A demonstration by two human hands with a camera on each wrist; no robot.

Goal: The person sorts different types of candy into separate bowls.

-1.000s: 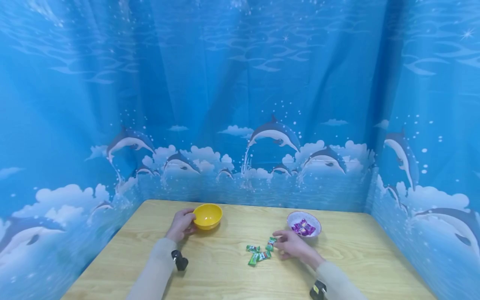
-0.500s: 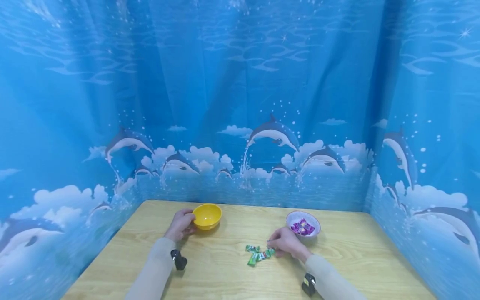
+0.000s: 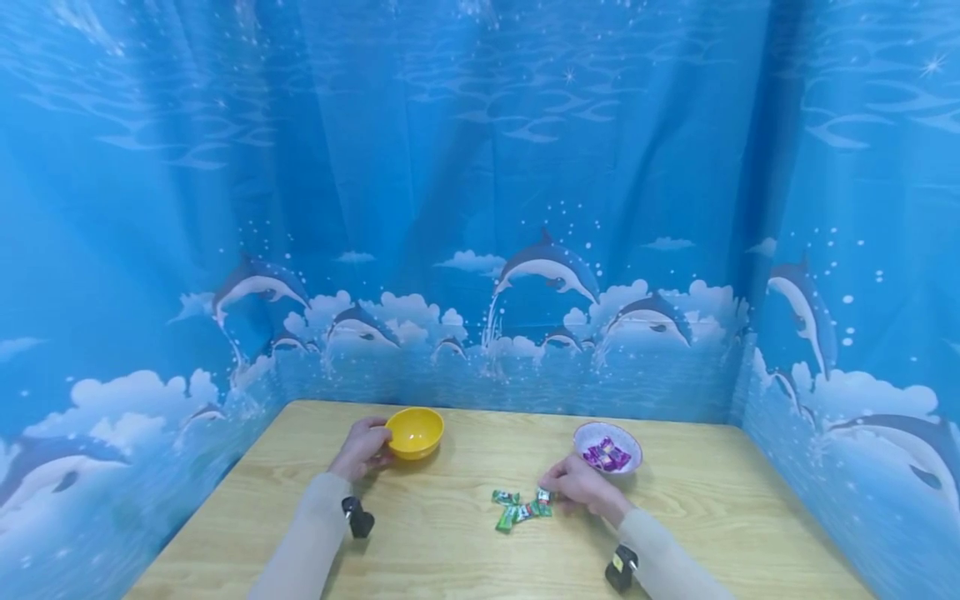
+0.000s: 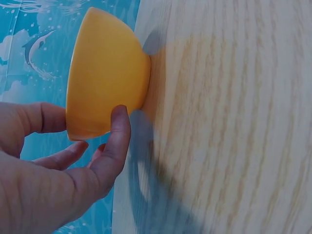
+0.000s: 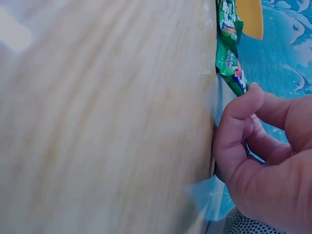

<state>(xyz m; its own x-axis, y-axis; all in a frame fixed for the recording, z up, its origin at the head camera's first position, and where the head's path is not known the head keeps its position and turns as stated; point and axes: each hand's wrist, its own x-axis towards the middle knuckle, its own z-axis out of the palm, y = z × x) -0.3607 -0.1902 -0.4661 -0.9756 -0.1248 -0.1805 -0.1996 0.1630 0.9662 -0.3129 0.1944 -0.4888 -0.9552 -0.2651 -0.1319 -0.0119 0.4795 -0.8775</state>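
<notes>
At the left of the table my left hand point(image 3: 363, 450) holds a yellow bowl point(image 3: 417, 435), which looks vacant inside. In the left wrist view the thumb is at the rim of the bowl point(image 4: 105, 73) and a finger presses against its side. My right hand point(image 3: 583, 485) pinches the end of a green-wrapped candy point(image 3: 544, 496) between thumb and finger. Several green candies point(image 3: 507, 518) lie together just left of those fingertips. In the right wrist view the pinched candy point(image 5: 231, 73) overlaps another green candy point(image 5: 227, 22) behind it.
Behind the right hand stands a white bowl point(image 3: 632, 447) with a purplish rim, holding several purple-wrapped candies point(image 3: 606, 455). The wooden table point(image 3: 435, 558) ends against a blue dolphin-print curtain point(image 3: 465, 208) at the back and sides.
My right hand has moved left onto the nearest green candy and now pinches it, the candy having shifted slightly toward me. My left hand and the yellow bowl have stayed put.
</notes>
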